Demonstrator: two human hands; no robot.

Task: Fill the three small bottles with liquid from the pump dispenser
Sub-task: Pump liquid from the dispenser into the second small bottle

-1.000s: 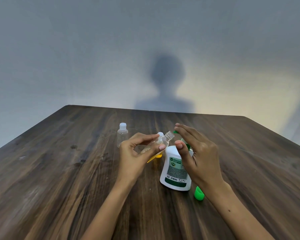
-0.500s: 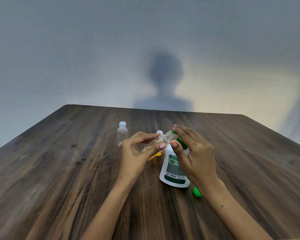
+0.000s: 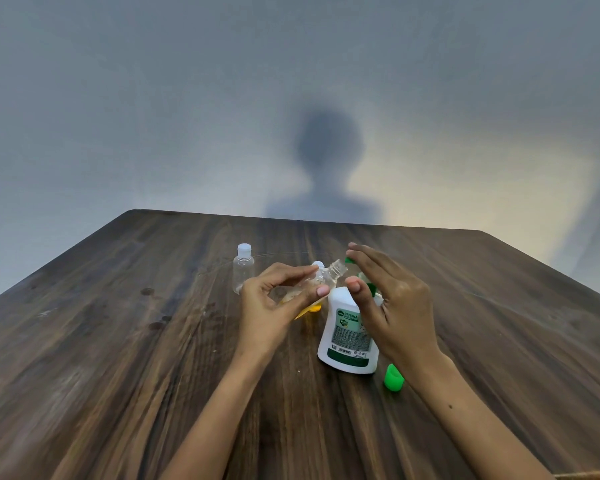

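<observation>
Lifting off the pump after a press half a second back: right hand point(image 3: 392, 299), fingers straight and spread, holding nothing, hovering just above the green pump head of the dispenser point(image 3: 349, 327). Probably meaning one squirt delivered and another coming. Gripping the small bottle point(image 3: 321, 280) with the left hand point(image 3: 274, 303), pinching it tilted, open neck aiming up toward the nozzle, just left of the right thumb. Showing clear plastic with a little yellowish liquid pooling low, far from full. Standing capped and seemingly empty beyond the left hand: a second bottle point(image 3: 243, 268). Peeking out behind the held one: a white cap, likely the third. Lying near the right wrist: a green cap point(image 3: 393, 377).
</observation>
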